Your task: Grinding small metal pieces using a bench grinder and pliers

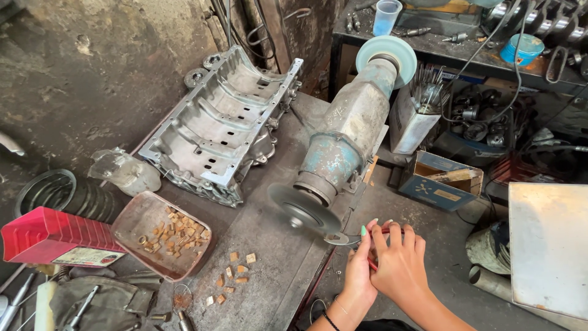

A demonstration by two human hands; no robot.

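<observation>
1. The right hand [399, 265] lies over the left hand [361, 270] at 5 o'clock of the frame; both are curled together around a thin red tool [373, 263], of which only short red stretches show between the fingers.
2. The held end sits just beside the lower edge of the grinding wheel [304, 211], at the near end of a worn blue-grey bench grinder [346, 138].
3. At 11 o'clock of the wheel, an aluminium engine casting [217, 132] lies on the steel bench [269, 245].
4. At 9 o'clock of the hands, a rusty tray [138, 217] holds small tan blocks [174, 232]; more blocks are scattered at 4 o'clock of the tray.
5. Packages: a red ribbed box [52, 236] with a pale label at 8 o'clock; an open blue carton [438, 181] at 3 o'clock of the grinder; a white tin of tools [411, 125] behind it.
</observation>
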